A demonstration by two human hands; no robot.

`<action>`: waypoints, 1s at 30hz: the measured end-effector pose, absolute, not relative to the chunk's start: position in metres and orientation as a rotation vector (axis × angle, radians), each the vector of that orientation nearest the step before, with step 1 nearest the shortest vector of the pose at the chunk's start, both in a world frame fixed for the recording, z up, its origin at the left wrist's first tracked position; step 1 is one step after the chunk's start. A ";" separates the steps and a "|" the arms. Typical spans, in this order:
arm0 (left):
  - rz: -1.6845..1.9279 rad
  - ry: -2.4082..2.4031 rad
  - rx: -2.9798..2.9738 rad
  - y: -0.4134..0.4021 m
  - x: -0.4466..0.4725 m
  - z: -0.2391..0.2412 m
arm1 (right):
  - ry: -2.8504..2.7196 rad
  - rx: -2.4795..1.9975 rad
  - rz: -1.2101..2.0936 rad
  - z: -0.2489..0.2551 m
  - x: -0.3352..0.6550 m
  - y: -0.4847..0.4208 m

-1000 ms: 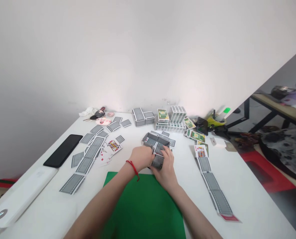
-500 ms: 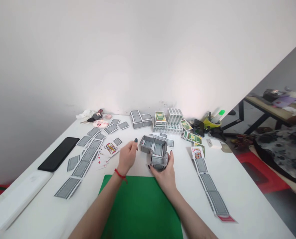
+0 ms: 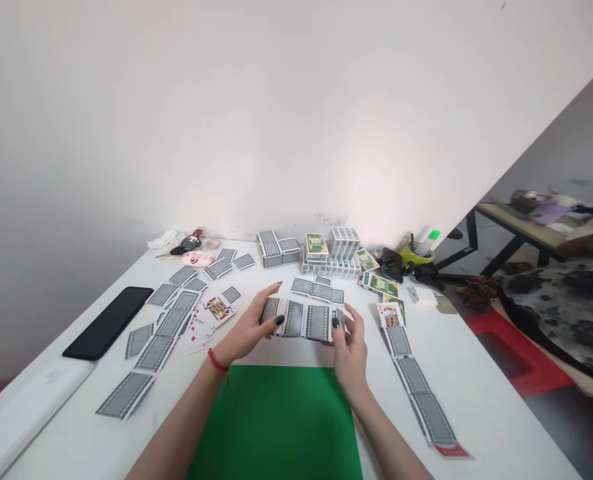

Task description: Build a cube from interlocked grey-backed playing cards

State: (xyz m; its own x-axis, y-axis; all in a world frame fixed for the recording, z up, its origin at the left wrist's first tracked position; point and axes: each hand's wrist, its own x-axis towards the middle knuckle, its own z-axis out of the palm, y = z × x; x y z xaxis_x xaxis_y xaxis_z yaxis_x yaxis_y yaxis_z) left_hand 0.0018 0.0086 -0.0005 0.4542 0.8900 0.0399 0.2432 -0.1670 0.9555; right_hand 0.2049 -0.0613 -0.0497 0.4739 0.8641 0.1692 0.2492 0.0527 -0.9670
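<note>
Between my hands is a structure of folded playing cards (image 3: 318, 323), grey patterned backs facing me. My left hand (image 3: 251, 325), with a red string bracelet at the wrist, grips its left end, thumb in front. On its right end my right hand (image 3: 350, 343) is closed, thumb on the near face and fingers behind. Just beyond it lies a short joined strip of cards (image 3: 321, 291). A green mat (image 3: 281, 423) lies nearer to me, under my forearms.
At left are a long card strip (image 3: 154, 353), face-up cards (image 3: 218, 308), a black phone (image 3: 109, 323) and a white bar-shaped object (image 3: 41, 413). Another card strip (image 3: 417, 377) lies at right. Card boxes (image 3: 344, 245) and a card-covered block (image 3: 270, 250) stand by the wall.
The card structure has been turned so its long side faces me. My left hand, apart from it before, now holds its left end. The view has shifted slightly.
</note>
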 end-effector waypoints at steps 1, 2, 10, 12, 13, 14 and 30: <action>0.713 1.093 1.628 0.004 0.000 0.005 | -1.059 -1.549 0.651 -0.043 0.206 -0.061; 0.645 1.208 1.556 0.001 -0.001 0.009 | -1.102 -1.613 0.665 -0.037 0.207 -0.060; 0.340 1.458 1.300 0.010 -0.007 0.012 | -1.417 -1.841 0.528 -0.008 0.216 -0.032; 0.342 1.528 1.252 0.018 -0.009 0.005 | -1.465 -1.889 0.511 -0.011 0.223 -0.022; 0.379 1.555 1.242 0.022 -0.009 0.001 | -1.484 -1.904 0.487 -0.014 0.226 -0.017; 0.447 1.565 1.246 0.026 -0.008 -0.004 | -1.499 -1.915 0.462 -0.017 0.229 -0.012; 1.130 1.100 1.380 0.048 0.025 -0.054 | -1.322 -1.250 0.918 -0.068 0.212 0.023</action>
